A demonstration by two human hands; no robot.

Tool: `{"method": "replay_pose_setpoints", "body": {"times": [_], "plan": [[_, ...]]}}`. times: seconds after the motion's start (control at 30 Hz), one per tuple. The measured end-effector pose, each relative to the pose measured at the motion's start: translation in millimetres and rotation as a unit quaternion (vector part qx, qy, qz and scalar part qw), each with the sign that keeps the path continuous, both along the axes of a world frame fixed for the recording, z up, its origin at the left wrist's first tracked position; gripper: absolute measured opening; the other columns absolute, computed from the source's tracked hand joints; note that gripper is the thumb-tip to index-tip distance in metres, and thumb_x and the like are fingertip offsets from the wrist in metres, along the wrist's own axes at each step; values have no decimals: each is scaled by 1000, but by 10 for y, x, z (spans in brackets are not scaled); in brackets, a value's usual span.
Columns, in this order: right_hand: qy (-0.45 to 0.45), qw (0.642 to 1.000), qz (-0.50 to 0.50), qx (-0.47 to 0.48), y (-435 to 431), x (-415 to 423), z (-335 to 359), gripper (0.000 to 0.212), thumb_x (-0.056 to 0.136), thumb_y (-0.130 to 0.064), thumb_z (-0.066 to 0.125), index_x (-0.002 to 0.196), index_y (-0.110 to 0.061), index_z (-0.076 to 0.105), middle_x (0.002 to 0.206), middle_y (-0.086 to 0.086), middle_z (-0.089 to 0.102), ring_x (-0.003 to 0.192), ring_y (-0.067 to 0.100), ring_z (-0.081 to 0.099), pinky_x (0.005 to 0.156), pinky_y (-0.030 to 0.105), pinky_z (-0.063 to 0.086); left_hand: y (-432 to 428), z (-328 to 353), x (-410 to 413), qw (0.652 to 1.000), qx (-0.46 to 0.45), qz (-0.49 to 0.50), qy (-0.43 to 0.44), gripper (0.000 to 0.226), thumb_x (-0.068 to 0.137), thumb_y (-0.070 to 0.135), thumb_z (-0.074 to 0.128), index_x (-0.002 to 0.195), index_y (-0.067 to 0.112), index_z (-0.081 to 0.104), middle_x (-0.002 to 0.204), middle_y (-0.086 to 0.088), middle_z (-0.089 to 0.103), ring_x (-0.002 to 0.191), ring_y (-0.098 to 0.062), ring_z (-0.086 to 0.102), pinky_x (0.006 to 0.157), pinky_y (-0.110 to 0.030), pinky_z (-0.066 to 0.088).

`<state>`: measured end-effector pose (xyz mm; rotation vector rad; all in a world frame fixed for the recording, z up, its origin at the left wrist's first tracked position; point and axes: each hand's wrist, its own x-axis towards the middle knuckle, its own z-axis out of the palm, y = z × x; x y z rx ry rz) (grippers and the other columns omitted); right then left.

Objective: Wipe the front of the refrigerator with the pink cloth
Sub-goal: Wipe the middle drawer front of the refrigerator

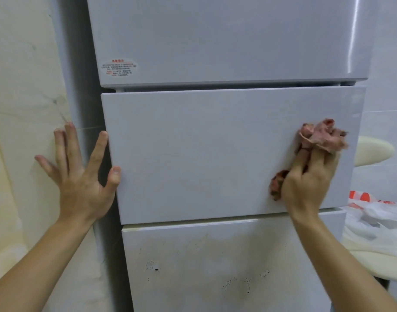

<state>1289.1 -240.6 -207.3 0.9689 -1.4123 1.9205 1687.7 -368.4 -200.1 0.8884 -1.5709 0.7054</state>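
Straight ahead, filling most of the view, stands the tall, glossy, pale grey refrigerator point(226, 37). Its wide middle drawer front point(204, 154) looks clean, while the lower door panel point(215, 266) beneath it carries yellowish staining and clusters of dark specks. The left hand point(80, 176) is spread with straight fingers at the drawer's left edge, thumb on the front face, holding nothing. The right hand point(310, 181) curls its fingers round the crumpled pink cloth point(321, 138) and presses it against the right part of the drawer front. The cloth is blurred, so how flat it lies is hard to tell. To wipe well, I judge the cloth should be spread under the palm and drawn across in overlapping level passes, with the left hand bracing the drawer. Firmer rubbing is best saved for the specked lower panel.
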Motion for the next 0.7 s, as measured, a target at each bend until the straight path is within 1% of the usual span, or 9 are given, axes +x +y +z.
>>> {"method": "replay_pose_setpoints", "body": {"times": [0.03, 0.1, 0.17, 0.23, 0.3, 0.43, 0.5, 0.53, 0.7], "plan": [[-13, 1000, 12, -25, -52, 173, 48, 34, 111, -20, 43, 139, -13, 60, 146, 12, 49, 138, 36, 47, 117, 58, 38, -5, 0, -2, 1000, 1, 1, -1, 68, 101, 55, 36, 164, 30, 29, 174, -20, 2, 161, -40, -2, 114, -76, -8], [56, 996, 31, -57, -171, 598, 91, 30, 107, -5, 46, 128, -9, 68, 147, 13, 52, 146, 37, 43, 123, 57, 33, -10, -8, 2, 1000, 0, 3, -4, 68, 102, 55, 35, 165, 31, 25, 174, -21, 2, 161, -41, -1, 114, -76, -8], [164, 986, 33, -24, -293, 1066, 47, 46, 93, 7, 48, 131, -7, 71, 159, 21, 46, 156, 39, 29, 128, 54, 25, -8, -7, 10, 1000, 5, 0, -6, 68, 102, 55, 35, 165, 32, 23, 174, -20, 2, 161, -41, -2, 114, -77, -8], [258, 964, 49, 26, -383, 1491, -67, 70, 81, 9, 54, 148, -13, 59, 166, 17, 35, 159, 37, 24, 128, 53, 24, -1, -4, 14, 1000, 10, -4, -6, 69, 102, 55, 36, 165, 33, 23, 174, -20, 1, 161, -40, -3, 114, -77, -8], [350, 929, 98, 66, -471, 1844, -266, 70, 87, 7, 54, 154, -14, 51, 167, 12, 35, 160, 30, 22, 130, 49, 21, 13, -3, 19, 1000, 14, -15, -4, 68, 101, 55, 37, 165, 35, 22, 174, -19, 1, 161, -38, -4, 115, -77, -9], [519, 831, 158, 121, -563, 2199, -727, 47, 109, -7, 37, 152, -15, 55, 168, 7, 35, 161, 22, 20, 131, 43, 22, 44, 0, 49, 1000, 21, -17, -8, 67, 101, 54, 38, 165, 39, 20, 175, -16, 0, 162, -36, -5, 116, -77, -7], [549, 808, 160, 142, -580, 2194, -802, 51, 112, -11, 25, 151, -17, 56, 168, 5, 35, 161, 20, 21, 130, 42, 24, 66, 13, 60, 999, 31, -14, -11, 68, 101, 54, 38, 165, 42, 17, 175, -13, -2, 162, -34, -6, 117, -76, -8], [552, 805, 164, 143, -579, 2166, -805, 50, 112, -9, 27, 150, -17, 58, 168, 5, 36, 161, 20, 22, 130, 41, 25, 76, 16, 60, 999, 37, -13, -12, 69, 100, 54, 39, 164, 43, 17, 176, -12, -3, 162, -33, -7, 118, -76, -8], [514, 820, 220, 120, -423, 2075, -769, 41, 101, -6, 52, 138, -15, 66, 162, 6, 47, 157, 20, 32, 127, 42, 31, 185, 16, 0, 997, 67, -31, 5, 69, 100, 52, 37, 165, 39, 19, 176, -8, -4, 162, -28, -9, 120, -72, -9]]}}
